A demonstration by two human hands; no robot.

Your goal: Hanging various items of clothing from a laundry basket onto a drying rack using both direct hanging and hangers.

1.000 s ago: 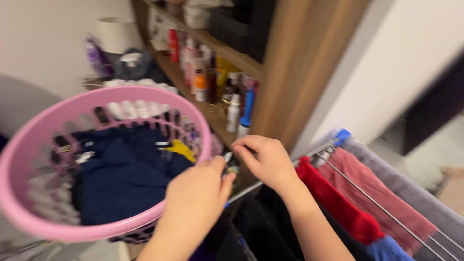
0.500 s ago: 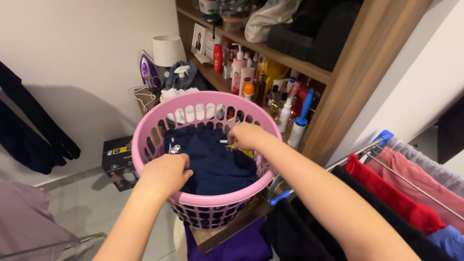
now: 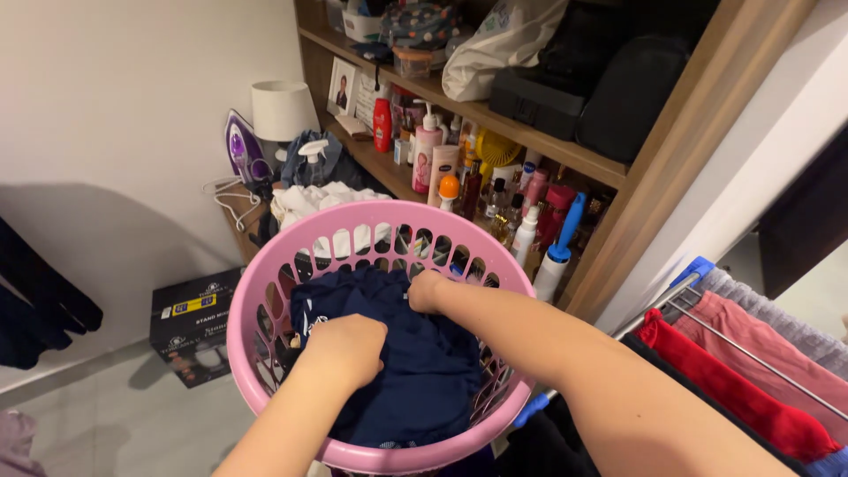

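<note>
Both hands, left hand (image 3: 344,349) and right hand (image 3: 427,291), clench the navy garment (image 3: 415,371) inside the pink laundry basket (image 3: 265,274) (drying rack (image 3: 707,327) at 3 o'clock).

Both hands now down inside pink laundry basket (image 3: 265,291), off its near rim and the drying rack rail. Left hand (image 3: 346,351) closed on navy garment (image 3: 415,371), deeper than half a second back. Right hand (image 3: 426,290) dropped from far rim into the navy cloth. Basket sits lower, closer, level; a second ago tilted left.
</note>
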